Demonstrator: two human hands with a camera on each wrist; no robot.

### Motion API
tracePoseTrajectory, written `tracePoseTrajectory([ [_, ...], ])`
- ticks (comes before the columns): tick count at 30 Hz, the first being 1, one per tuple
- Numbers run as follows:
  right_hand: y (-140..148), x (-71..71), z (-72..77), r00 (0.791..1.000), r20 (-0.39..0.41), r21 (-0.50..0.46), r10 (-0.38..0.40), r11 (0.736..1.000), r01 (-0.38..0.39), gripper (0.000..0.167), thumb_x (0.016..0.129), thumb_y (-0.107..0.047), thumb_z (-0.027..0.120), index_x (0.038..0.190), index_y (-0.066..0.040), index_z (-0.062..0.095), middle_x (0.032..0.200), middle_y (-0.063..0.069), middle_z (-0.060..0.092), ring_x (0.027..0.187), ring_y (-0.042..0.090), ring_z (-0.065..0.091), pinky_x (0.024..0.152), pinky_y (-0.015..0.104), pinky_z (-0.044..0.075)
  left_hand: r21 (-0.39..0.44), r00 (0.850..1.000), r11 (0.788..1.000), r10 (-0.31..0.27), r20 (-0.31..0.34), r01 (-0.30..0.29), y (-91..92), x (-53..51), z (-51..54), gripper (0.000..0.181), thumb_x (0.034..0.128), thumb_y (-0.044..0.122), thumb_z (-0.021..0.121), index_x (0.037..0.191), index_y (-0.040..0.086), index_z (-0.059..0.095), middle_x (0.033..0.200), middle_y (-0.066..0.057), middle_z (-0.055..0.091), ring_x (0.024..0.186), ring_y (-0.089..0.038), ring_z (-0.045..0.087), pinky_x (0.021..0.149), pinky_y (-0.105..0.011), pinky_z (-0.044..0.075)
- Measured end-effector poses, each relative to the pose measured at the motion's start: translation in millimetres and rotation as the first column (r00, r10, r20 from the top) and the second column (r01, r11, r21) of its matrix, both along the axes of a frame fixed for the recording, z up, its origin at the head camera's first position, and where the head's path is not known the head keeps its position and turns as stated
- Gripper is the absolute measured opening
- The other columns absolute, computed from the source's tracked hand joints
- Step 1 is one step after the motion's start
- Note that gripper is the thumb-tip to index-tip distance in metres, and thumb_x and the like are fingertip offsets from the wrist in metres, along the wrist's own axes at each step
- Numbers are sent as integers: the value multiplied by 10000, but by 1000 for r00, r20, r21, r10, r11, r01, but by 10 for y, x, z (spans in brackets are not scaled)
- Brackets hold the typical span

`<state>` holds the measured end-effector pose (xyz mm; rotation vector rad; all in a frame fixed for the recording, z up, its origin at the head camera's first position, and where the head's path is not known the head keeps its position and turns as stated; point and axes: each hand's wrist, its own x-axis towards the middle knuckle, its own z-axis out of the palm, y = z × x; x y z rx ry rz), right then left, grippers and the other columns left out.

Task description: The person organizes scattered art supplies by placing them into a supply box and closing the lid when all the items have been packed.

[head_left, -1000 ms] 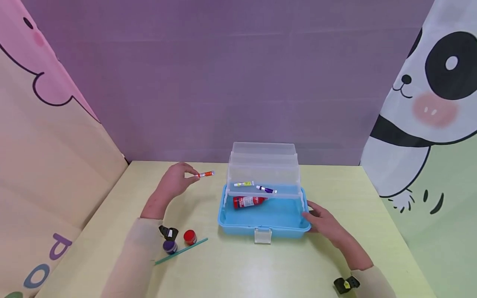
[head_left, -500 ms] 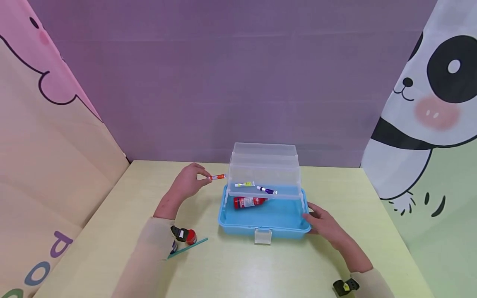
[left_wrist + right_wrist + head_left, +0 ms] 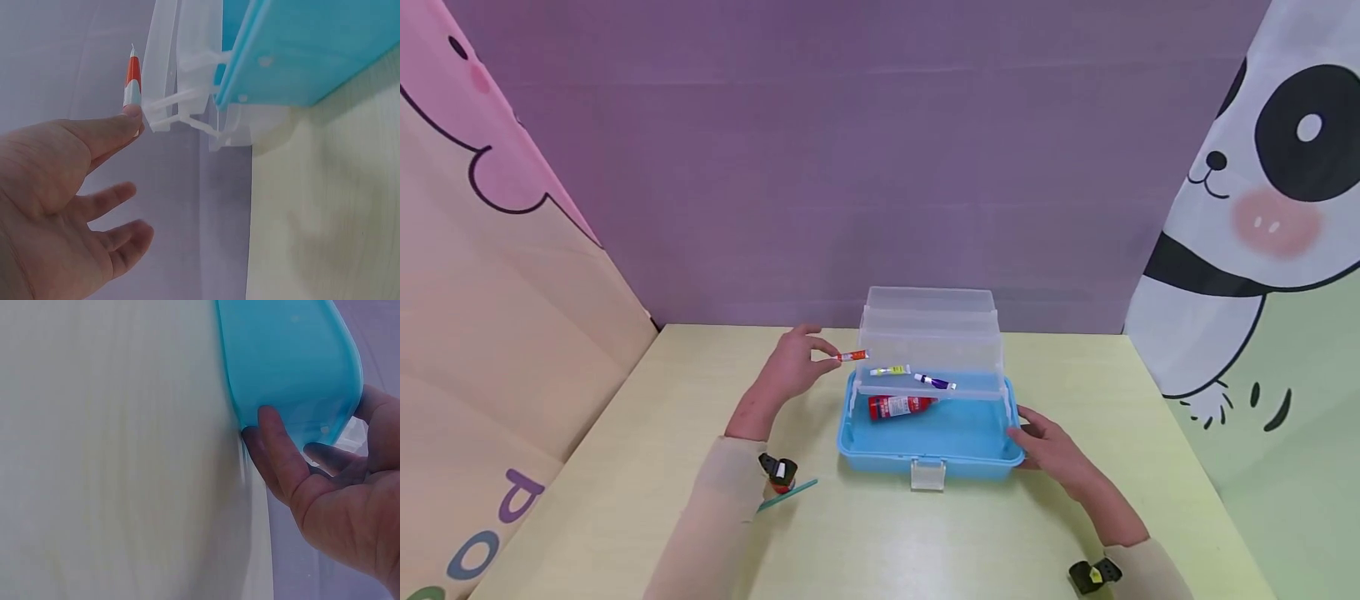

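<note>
Between thumb and index finger my left hand pinches a small orange-and-white paint tube, raised at the left edge of the clear tray. In the left wrist view the tube points upward, its lower end hidden by the fingertips. A blue storage box stands with its clear folding trays raised. My right hand grips the box's right side, thumb at the rim and fingers against the outer wall. A yellow tube and a purple tube lie in the tray; a red bottle lies inside the box.
A teal stick lies on the table left of the box. Beside it a red jar is mostly covered by the left wrist's camera. A clear latch hangs at the box's front. A purple backdrop rises behind.
My left hand has moved right with the orange paint tube, up to the tray's left edge. Its forearm now hides the purple jar and most of the red one. The right hand stays put.
</note>
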<state>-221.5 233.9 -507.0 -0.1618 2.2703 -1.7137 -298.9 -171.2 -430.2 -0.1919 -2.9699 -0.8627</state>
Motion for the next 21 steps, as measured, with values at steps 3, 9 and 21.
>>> tracePoseTrajectory([
  [3,1,-6,-5,1000,0,4,0,1000,0,613,996,-254,568,1483,12,309,1331,322,461,1074,400,602,804,469,549,-8,1000,1000,1,-17,-1,36,-2,1,167,895,230,718,1027,141,769,1515,-167,317,1398,-408,219,1052,-596,313],
  [9,2,-6,-19,1000,3,5,1,1000,-1,599,1003,-241,556,1485,10,305,1349,324,448,1087,409,595,804,469,549,-10,998,1000,-4,-60,3,112,-1,-12,164,882,238,732,1015,153,774,1525,-178,298,1419,-403,159,1055,-615,290],
  [21,-4,-1,-24,1000,-1,-6,1,1000,-1,604,1006,-247,550,1484,22,298,1366,333,432,1106,422,585,807,466,547,-31,996,999,-43,-74,41,300,-1,41,171,875,257,737,1020,174,774,1543,-162,281,1432,-408,127,1065,-611,272],
])
